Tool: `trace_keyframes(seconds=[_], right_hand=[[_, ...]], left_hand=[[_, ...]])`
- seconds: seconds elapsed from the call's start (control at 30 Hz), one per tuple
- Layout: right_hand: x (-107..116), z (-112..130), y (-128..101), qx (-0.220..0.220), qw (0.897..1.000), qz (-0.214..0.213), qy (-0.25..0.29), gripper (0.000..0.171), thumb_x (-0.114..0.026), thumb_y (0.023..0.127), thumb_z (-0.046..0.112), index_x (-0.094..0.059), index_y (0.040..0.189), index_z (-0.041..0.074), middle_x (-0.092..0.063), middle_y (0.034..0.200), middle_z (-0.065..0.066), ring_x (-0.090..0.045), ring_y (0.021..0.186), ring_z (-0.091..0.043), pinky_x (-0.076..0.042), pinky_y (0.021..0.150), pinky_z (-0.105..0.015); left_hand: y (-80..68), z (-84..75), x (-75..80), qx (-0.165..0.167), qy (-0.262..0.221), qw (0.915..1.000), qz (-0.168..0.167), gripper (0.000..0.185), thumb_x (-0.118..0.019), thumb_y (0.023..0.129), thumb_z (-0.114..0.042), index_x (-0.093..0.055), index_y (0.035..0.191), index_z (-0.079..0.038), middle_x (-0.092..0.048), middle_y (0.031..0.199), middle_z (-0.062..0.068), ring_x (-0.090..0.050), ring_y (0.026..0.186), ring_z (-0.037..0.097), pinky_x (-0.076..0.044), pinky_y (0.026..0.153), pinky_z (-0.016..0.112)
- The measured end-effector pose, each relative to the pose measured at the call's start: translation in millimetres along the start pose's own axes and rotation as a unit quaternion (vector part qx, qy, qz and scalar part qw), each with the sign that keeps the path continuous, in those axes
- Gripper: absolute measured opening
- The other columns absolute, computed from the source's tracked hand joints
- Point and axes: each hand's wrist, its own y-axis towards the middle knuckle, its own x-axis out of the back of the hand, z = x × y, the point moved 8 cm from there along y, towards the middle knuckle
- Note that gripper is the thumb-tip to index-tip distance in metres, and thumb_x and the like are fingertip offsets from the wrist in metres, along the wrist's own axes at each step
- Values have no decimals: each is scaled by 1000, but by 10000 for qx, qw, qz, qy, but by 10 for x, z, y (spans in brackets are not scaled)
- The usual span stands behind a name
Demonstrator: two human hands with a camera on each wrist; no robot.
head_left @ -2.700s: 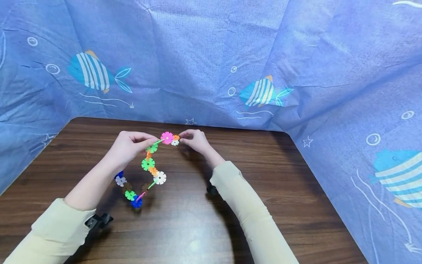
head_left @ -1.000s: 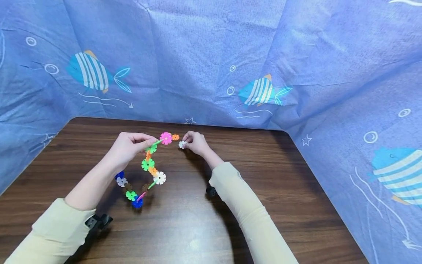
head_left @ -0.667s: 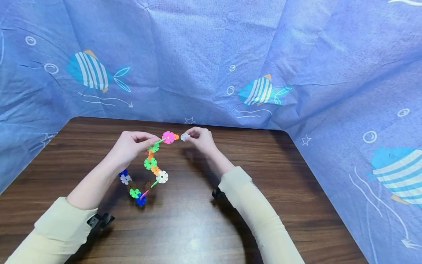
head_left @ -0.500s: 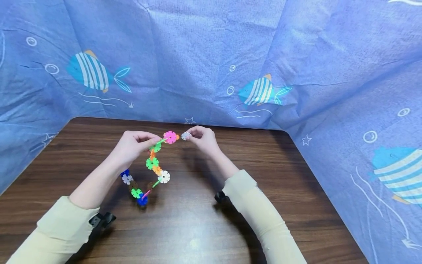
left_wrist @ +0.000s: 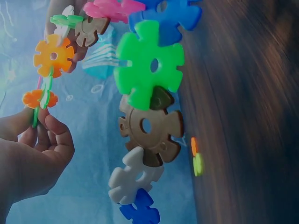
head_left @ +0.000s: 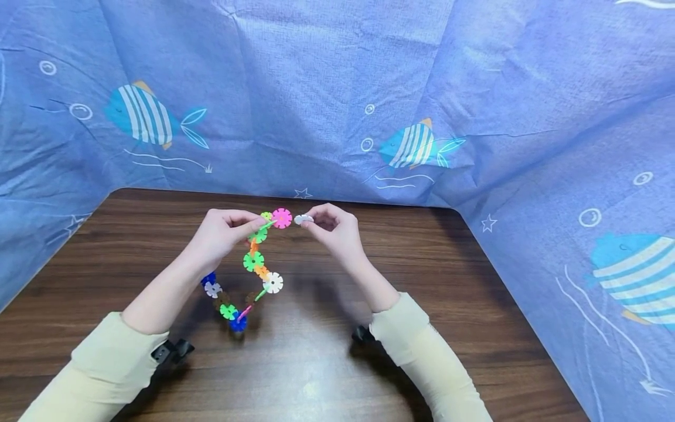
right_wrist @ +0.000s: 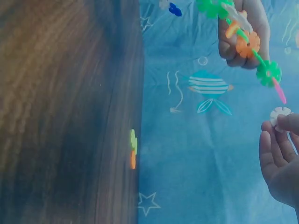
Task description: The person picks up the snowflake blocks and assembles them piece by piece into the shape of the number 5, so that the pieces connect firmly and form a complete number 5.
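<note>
Since 2.7 s ago: white snowflake disc (head_left: 303,219) detached from chain's top end, now pinched alone by right hand (head_left: 333,229), just beside pink disc (head_left: 282,218), not touching. Orange disc formerly at that end no longer seen in head view.
Left hand (head_left: 224,233): fingers pinching chain of snowflake discs (head_left: 254,261) near its top; chain hangs in a loop above wooden table (head_left: 474,305).
Left wrist view only: brown disc (left_wrist: 150,128) and green disc (left_wrist: 148,65) close up.
Both wrist views: small orange and green pieces (right_wrist: 133,148) lying at table's far edge by blue fish-print cloth (head_left: 337,88).
</note>
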Motion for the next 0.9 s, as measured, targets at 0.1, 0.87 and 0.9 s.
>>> trace_keyframes(seconds=[0.1, 0.87, 0.9], right_hand=[[14, 70, -71, 99, 9999, -79, 38, 11, -70, 81, -4, -64, 89, -8, -67, 81, -21, -61, 70, -8, -53, 66, -25], [96, 64, -194, 1840, 9781, -494, -839, 6, -72, 82, 4, -70, 87, 3, -70, 83, -6, -64, 77, -11, -55, 72, -25], [101, 71, -196, 1855, 9778, -494, -842, 6, -72, 82, 5, -70, 87, 4, -70, 82, -6, -64, 77, -11, -55, 73, -25]], left_hand=[[-2, -33, -35, -25, -75, 10000, 21, 40, -65, 90, -30, -67, 110, 4, -66, 77, -11, -57, 76, 8, -54, 66, 27], [2, -104, -204, -200, 141, 9994, 251, 33, -66, 89, -29, -70, 108, -2, -63, 74, -6, -51, 63, 12, -48, 54, 28], [6, -104, -206, -203, 140, 9994, 236, 33, -67, 89, -29, -70, 108, -3, -63, 73, -6, -50, 63, 12, -47, 54, 28]])
